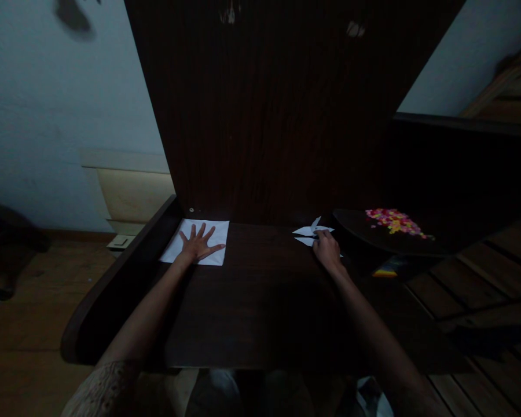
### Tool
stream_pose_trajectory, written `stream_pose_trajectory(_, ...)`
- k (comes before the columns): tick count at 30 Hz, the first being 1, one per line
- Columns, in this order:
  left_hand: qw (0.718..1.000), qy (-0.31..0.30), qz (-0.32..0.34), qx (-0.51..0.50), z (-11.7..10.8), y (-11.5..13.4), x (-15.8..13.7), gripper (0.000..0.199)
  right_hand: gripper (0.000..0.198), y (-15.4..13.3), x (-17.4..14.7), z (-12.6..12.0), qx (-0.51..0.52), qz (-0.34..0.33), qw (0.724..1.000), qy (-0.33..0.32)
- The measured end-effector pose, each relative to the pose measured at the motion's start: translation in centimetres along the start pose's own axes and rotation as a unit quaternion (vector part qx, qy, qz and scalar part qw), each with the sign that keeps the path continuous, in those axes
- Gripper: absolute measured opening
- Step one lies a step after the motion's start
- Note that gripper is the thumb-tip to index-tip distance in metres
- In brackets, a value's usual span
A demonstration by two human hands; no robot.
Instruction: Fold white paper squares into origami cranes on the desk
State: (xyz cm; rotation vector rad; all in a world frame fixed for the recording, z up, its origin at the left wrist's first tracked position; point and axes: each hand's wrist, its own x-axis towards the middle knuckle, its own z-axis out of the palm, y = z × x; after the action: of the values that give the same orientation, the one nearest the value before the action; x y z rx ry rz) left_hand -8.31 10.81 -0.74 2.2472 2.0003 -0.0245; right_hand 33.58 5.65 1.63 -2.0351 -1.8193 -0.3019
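Observation:
My left hand [194, 246] lies flat on a white square sheet of paper [217, 234], its fingers spread wide. The sheet rests at the left end of the dark wooden desk, against the raised side. To the right, my right hand [327, 249] has its fingers closed at a white origami crane [306, 231], whose pointed wing and upright tip stick out past the fingertips. Just below it shows a second white folded point [305, 240]; whether that belongs to the same crane or another, I cannot tell. Part of the folded paper is hidden under the right hand.
A pile of small pink, red and yellow pieces [395, 222] sits on a dark rounded ledge [351, 223] at the right. A tall dark wooden panel [278, 116] rises behind the desk [252, 313]. The desk's left side wall [117, 284] stands up beside my left forearm.

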Motion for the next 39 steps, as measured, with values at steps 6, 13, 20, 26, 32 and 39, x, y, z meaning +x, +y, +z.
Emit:
stream_pose_trajectory(6, 1.0, 0.008, 0.0, 0.001, -0.1, 0.1, -0.2, 0.083, 0.038, 0.3, -0.2, 0.0, -0.008, 0.023, 0.999, 0.036)
stream_pose_trajectory(13, 1.0, 0.003, 0.001, -0.004, -0.5, 0.2, -0.3, 0.084, 0.045, 0.8, -1.4, 0.6, 0.053, 0.016, 0.996, 0.068)
stream_pose_trajectory(20, 0.999, 0.025, 0.004, 0.019, -0.4, 0.3, -0.4, 0.082, 0.04, 0.1, -3.2, -0.6, 0.12, -0.015, 0.989, 0.088)
stream_pose_trajectory(26, 0.984, 0.158, 0.065, 0.045, -1.5, 1.6, -2.1, 0.063, 0.032, -1.1, -5.9, -3.0, 0.233, -0.064, 0.964, 0.108)
stream_pose_trajectory(32, 0.943, 0.196, 0.114, -0.243, -4.3, 7.9, -6.1, 0.053, 0.023, -4.1, -8.3, -5.7, 0.331, -0.109, 0.933, 0.088)
stream_pose_trajectory(39, 0.848, 0.102, 0.199, -0.48, -4.5, 16.0, -11.4, 0.04, 0.02, -8.8, -10.5, -6.6, 0.405, -0.184, 0.891, 0.091)
